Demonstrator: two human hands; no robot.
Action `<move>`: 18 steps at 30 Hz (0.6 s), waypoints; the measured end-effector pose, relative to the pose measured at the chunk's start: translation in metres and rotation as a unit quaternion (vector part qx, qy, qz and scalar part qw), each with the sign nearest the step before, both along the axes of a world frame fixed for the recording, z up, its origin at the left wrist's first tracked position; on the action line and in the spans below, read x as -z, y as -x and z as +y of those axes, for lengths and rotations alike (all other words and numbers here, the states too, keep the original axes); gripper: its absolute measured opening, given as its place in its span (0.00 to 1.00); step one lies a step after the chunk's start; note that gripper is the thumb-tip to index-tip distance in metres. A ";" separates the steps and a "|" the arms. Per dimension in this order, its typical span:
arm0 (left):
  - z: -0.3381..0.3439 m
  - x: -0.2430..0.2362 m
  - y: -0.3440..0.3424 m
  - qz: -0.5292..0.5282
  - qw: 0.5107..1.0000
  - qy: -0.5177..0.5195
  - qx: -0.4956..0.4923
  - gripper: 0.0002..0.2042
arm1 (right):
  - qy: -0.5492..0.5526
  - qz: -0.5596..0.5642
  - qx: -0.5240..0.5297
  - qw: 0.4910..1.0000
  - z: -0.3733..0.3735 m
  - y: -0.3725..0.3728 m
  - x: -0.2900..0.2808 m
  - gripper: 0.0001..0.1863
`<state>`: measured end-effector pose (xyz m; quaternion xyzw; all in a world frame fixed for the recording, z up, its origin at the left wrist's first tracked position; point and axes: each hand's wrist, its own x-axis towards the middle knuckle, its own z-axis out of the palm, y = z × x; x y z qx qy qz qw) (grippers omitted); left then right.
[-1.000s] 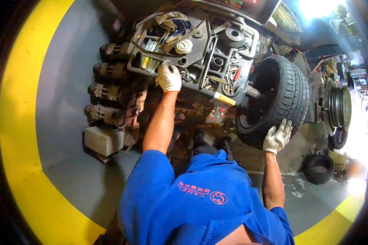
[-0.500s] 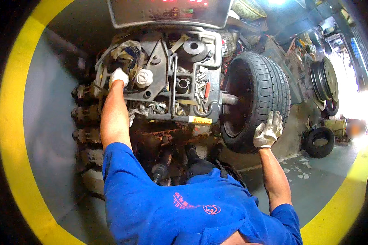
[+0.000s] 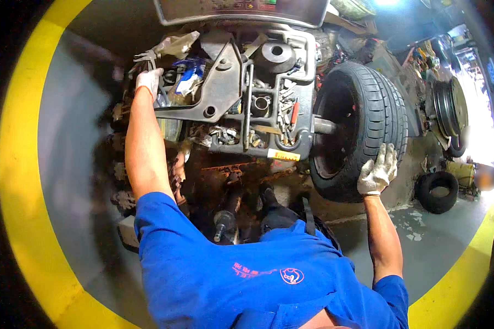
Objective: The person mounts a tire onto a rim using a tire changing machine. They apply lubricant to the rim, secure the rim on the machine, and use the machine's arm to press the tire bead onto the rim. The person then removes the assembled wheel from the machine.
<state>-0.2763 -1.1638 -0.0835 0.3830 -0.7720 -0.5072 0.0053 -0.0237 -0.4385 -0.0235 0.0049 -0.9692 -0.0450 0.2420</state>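
My right hand [image 3: 378, 171], in a whitish work glove, lies with its fingers stretched over the tread of a black tyre [image 3: 387, 104]. The tyre's wheel stands upright on a thick metal shaft [image 3: 325, 125] of a wheel balancer. My left hand [image 3: 147, 82], also gloved, is closed at the left edge of the machine's tool tray [image 3: 225, 147]. What its fingers hold is hidden. Beside it lie a blue-and-white wrapper [image 3: 189, 77] and a dark angular frame [image 3: 223, 82] across the compartments.
A cone-shaped metal piece [image 3: 277, 53] and a red-handled tool [image 3: 295, 113] sit in the tray. The control panel [image 3: 241, 12] is at the far edge. To the right are a bare wheel rim [image 3: 450, 107] and a small tyre [image 3: 438, 192] on the floor.
My left hand has shifted up and left along the tray. A white round knob-like piece beside it no longer shows there. My right hand stays on the tyre; the whole view has shifted slightly.
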 end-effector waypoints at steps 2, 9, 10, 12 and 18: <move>-0.007 0.004 -0.001 0.022 0.979 -0.188 -0.076 0.21 | 0.013 -0.003 -0.004 1.000 -0.003 0.000 -0.001 0.31; 0.036 -0.014 0.001 0.291 0.842 -0.379 -0.251 0.10 | -0.003 -0.012 0.008 1.000 0.002 -0.001 -0.003 0.31; 0.048 -0.030 -0.019 0.323 0.816 -0.416 -0.240 0.10 | -0.001 -0.017 0.008 1.000 -0.004 0.005 -0.007 0.30; 0.028 -0.037 -0.088 0.341 0.758 -0.543 -0.118 0.09 | 0.013 0.008 -0.045 0.999 -0.009 0.016 -0.003 0.29; 0.250 -0.078 -0.210 0.273 0.840 -0.468 0.014 0.06 | -0.038 0.029 -0.002 0.999 0.018 0.016 0.001 0.28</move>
